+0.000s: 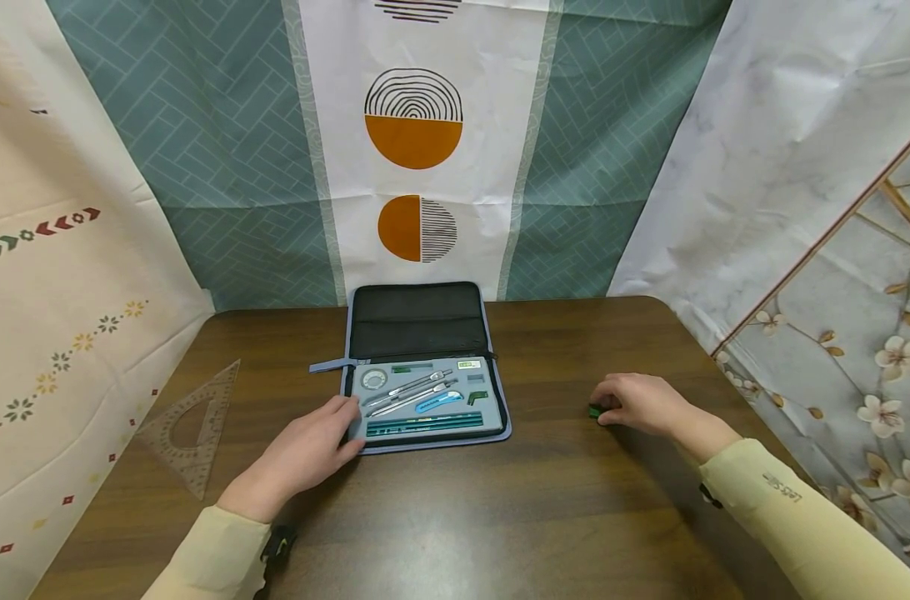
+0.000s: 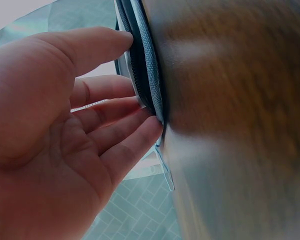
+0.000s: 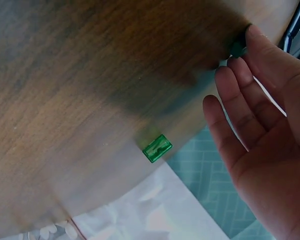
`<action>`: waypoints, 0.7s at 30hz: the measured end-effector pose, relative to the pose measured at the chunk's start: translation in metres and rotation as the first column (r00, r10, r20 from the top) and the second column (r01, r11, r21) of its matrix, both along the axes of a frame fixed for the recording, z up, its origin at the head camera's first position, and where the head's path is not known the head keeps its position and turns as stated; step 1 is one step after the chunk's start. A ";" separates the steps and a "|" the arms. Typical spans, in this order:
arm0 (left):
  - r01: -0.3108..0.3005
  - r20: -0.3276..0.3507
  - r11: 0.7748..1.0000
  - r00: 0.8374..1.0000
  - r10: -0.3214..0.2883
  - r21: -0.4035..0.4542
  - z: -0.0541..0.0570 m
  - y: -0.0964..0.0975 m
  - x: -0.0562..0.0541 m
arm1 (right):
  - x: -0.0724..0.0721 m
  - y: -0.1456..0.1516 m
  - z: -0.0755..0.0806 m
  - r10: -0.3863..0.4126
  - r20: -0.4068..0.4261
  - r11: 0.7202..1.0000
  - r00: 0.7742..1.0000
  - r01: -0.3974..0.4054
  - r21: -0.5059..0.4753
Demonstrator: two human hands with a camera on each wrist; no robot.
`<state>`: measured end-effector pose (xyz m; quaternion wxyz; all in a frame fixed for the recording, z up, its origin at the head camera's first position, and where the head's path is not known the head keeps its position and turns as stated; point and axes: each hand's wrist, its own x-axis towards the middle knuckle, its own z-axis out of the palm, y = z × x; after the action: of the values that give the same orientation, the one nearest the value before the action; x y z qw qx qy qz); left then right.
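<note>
We saw a dark brown, wood-grained worktop [image 1: 560, 500] and a case [image 1: 417, 304] lined in black and edged in grey-blue. Its tray [image 1: 491, 404] was pale grey; on it we noted dark green pencils [image 1: 425, 420] and a light blue cutter [image 1: 439, 402]. The piece [image 3: 238, 46] in the right fingers [image 3: 235, 95] looked dark green, the small block [image 3: 157, 148] bright green. Behind, we saw teal cloth [image 1: 222, 142], brick-patterned, and a white panel [image 1: 492, 125] bearing orange half-circles and black lines.
</note>
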<state>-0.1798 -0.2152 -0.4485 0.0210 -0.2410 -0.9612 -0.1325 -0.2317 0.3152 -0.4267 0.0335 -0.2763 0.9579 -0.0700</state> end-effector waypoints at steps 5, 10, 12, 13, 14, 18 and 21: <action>0.011 -0.024 1.000 1.000 -0.011 0.000 -0.001 0.000 0.000 | 0.002 0.000 -0.001 0.003 0.001 1.000 1.000 -0.003 -0.011; 0.009 -0.017 1.000 1.000 -0.009 0.002 -0.001 0.000 0.000 | 0.002 0.000 -0.002 0.002 -0.005 1.000 1.000 -0.002 -0.015; 0.008 -0.014 1.000 1.000 -0.008 0.003 0.000 0.000 0.001 | 0.002 0.000 -0.003 -0.001 -0.003 1.000 1.000 0.001 -0.017; 0.007 -0.013 1.000 1.000 -0.007 0.003 0.000 0.000 0.001 | 0.002 0.000 -0.003 -0.002 -0.002 1.000 1.000 0.002 -0.017; 0.006 -0.013 1.000 1.000 -0.006 0.003 0.000 0.000 0.001 | 0.002 0.000 -0.003 -0.004 -0.002 1.000 1.000 0.004 -0.017; 0.005 -0.017 1.000 1.000 -0.005 0.001 0.000 0.000 0.001 | 0.002 0.001 -0.005 -0.006 -0.002 1.000 1.000 0.006 -0.016; 0.005 -0.017 1.000 1.000 -0.005 0.001 0.000 0.000 0.001 | 0.003 0.002 -0.005 -0.004 0.001 1.000 1.000 0.004 -0.013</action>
<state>-0.1790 -0.2147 -0.4485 0.0290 -0.2444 -0.9604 -0.1309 -0.2292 0.3169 -0.4320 0.0321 -0.2744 0.9580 -0.0763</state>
